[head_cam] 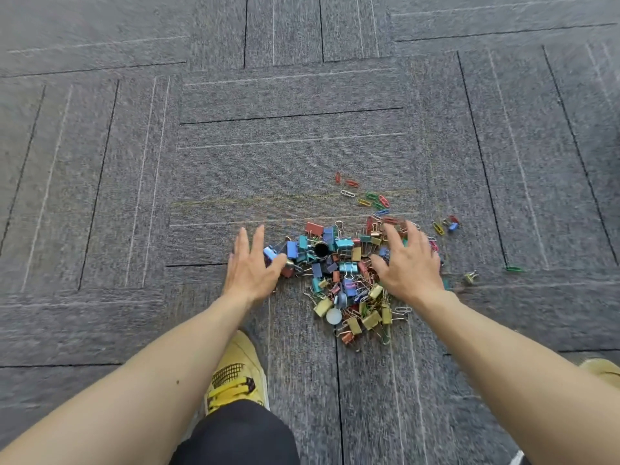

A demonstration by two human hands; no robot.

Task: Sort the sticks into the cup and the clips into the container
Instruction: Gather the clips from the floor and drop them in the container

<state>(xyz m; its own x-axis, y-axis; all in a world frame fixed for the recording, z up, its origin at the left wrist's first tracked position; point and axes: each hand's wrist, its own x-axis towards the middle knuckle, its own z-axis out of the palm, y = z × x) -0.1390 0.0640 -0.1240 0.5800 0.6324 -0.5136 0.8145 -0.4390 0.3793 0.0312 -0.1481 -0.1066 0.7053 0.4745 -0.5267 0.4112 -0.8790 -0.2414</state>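
Observation:
A heap of coloured binder clips point(339, 273) lies on the grey carpet, mixed with paper clips. Loose paper clips point(367, 196) are scattered just beyond the heap and more to its right point(449, 224). My left hand point(253, 266) lies flat with spread fingers at the heap's left edge, its thumb touching the clips there. My right hand point(407, 260) rests with spread fingers on the heap's right side, covering some clips. No sticks, cup or container are in view.
My yellow shoe point(238, 374) stands on the carpet just below the heap, and a second shoe point(602, 367) shows at the right edge. A stray binder clip point(470, 276) and a green paper clip point(513, 269) lie to the right. Grey carpet tiles point(288, 95) stretch all around.

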